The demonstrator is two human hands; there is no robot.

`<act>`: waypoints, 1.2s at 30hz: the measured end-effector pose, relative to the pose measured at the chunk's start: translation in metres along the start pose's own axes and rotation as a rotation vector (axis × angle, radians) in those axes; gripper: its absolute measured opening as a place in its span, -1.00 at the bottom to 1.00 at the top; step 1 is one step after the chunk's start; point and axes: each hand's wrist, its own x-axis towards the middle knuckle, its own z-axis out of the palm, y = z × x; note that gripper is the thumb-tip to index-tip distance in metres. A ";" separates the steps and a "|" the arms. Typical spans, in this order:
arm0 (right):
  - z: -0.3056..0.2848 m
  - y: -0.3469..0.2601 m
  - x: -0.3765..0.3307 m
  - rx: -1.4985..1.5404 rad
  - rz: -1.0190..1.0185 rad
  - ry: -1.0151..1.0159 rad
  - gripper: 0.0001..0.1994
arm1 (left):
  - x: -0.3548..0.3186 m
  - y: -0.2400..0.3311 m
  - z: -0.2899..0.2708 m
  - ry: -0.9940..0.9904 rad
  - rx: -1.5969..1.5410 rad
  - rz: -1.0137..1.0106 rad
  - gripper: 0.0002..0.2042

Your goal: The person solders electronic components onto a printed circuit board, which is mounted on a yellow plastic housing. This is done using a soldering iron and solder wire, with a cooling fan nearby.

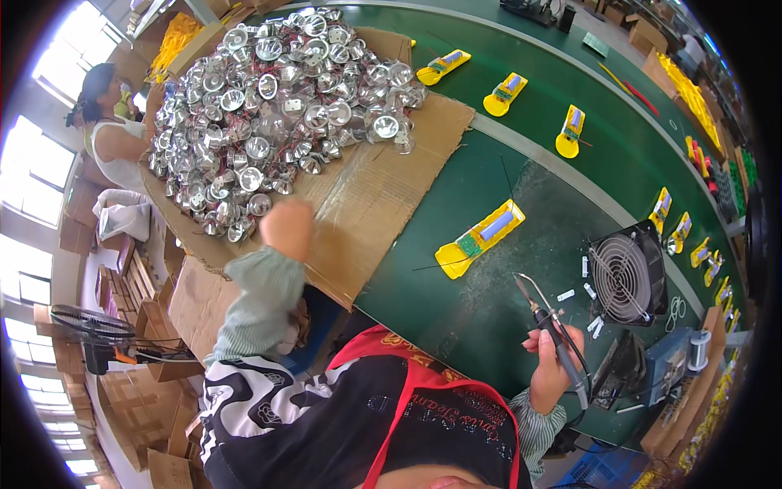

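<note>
Right hand [551,364] grips soldering iron [547,316], tip angled up-left.

The person's left hand [287,228] is raised forward on an extended forearm in a pale green sleeve, blurred, so its fingers seem curled but cannot be told for certain. The right hand [552,359] sits low, wrist bent, fingers closed in a grip.

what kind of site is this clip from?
Likely an electronics assembly line in a factory: a long green conveyor belt carries yellow housings, silver reflector cups lie heaped on cardboard, and the right hand holds a soldering iron.
</note>
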 end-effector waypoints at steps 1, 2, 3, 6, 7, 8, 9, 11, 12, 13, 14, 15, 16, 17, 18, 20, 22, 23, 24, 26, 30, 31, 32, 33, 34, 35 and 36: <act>0.001 0.000 0.000 0.000 0.001 0.002 -0.81 | 0.002 -0.017 0.008 -0.030 0.008 -0.052 -0.90; 0.002 0.000 0.000 0.004 0.002 -0.002 -0.81 | 0.004 -0.029 0.015 -0.032 0.011 -0.053 -0.90; 0.003 0.000 0.001 0.007 0.003 -0.005 -0.81 | 0.006 -0.038 0.024 -0.066 0.002 -0.080 -0.90; 0.001 0.000 0.001 0.018 -0.004 -0.028 -0.80 | 0.016 -0.050 0.050 -0.112 0.011 -0.167 -0.91; 0.000 0.001 0.002 0.021 -0.002 -0.030 -0.80 | 0.020 -0.052 0.054 -0.120 0.029 -0.221 -0.91; -0.001 0.001 0.001 0.027 -0.009 -0.028 -0.80 | 0.025 -0.053 0.054 -0.120 0.030 -0.216 -0.91; -0.002 0.002 0.001 0.033 -0.016 -0.026 -0.80 | 0.028 -0.054 0.053 -0.111 0.031 -0.171 -0.90; -0.004 0.003 0.002 0.033 -0.021 -0.029 -0.80 | 0.031 -0.053 0.051 -0.099 0.035 -0.123 -0.89; -0.005 0.003 0.002 0.032 -0.029 -0.038 -0.79 | 0.030 -0.053 0.049 -0.071 0.016 -0.099 -0.88; -0.006 0.004 0.003 0.038 -0.024 -0.032 -0.79 | 0.031 -0.052 0.046 -0.044 0.000 -0.074 -0.88; -0.006 0.004 0.003 0.030 -0.016 -0.038 -0.79 | 0.032 -0.053 0.044 -0.044 0.005 -0.068 -0.88; -0.007 0.005 0.003 0.022 -0.008 -0.045 -0.79 | 0.032 -0.054 0.042 -0.048 -0.027 -0.068 -0.88; -0.008 0.006 0.004 0.025 -0.002 -0.042 -0.79 | 0.033 -0.055 0.040 -0.053 -0.059 -0.068 -0.88; -0.010 0.007 0.004 0.033 -0.003 -0.035 -0.79 | 0.033 -0.054 0.036 -0.051 -0.055 -0.064 -0.88; -0.011 0.008 0.004 0.041 -0.004 -0.028 -0.79 | 0.034 -0.053 0.033 -0.060 -0.065 -0.073 -0.88; -0.012 0.008 0.005 0.037 0.001 -0.034 -0.79 | 0.034 -0.052 0.029 -0.082 -0.087 -0.095 -0.89; -0.011 0.008 0.007 0.031 0.006 -0.046 -0.79 | 0.038 -0.058 0.043 -0.087 -0.056 -0.083 -0.89; -0.010 0.007 0.008 0.043 0.008 -0.046 -0.80 | 0.040 -0.059 0.047 -0.092 -0.030 -0.065 -0.88; -0.010 0.007 0.009 0.055 0.010 -0.046 -0.80 | 0.039 -0.061 0.051 -0.094 -0.029 -0.063 -0.88; -0.010 0.006 0.009 0.037 0.015 -0.058 -0.81 | 0.038 -0.060 0.050 -0.004 -0.159 -0.041 -0.88; -0.009 0.007 0.012 0.035 -0.006 -0.090 -0.81 | 0.037 -0.047 0.019 0.211 -0.429 0.173 -0.87; -0.008 0.006 0.012 0.030 -0.003 -0.081 -0.81 | 0.037 -0.036 0.011 0.182 -0.641 0.163 -0.86; -0.006 0.004 0.013 0.041 0.002 -0.090 -0.81 | 0.039 -0.022 0.001 0.149 -0.852 0.154 -0.85; -0.004 0.004 0.014 0.050 0.008 -0.097 -0.80 | 0.039 -0.008 -0.007 0.146 -0.861 0.168 -0.85; -0.002 0.003 0.015 0.040 0.009 -0.081 -0.80 | 0.038 0.006 -0.016 0.126 -1.000 0.224 -0.84; -0.001 0.001 0.017 0.025 -0.003 -0.106 -0.80 | 0.036 0.021 -0.025 0.102 -1.136 0.281 -0.84; 0.000 0.001 0.017 0.008 -0.014 -0.133 -0.80 | 0.034 0.035 -0.031 0.095 -1.146 0.296 -0.84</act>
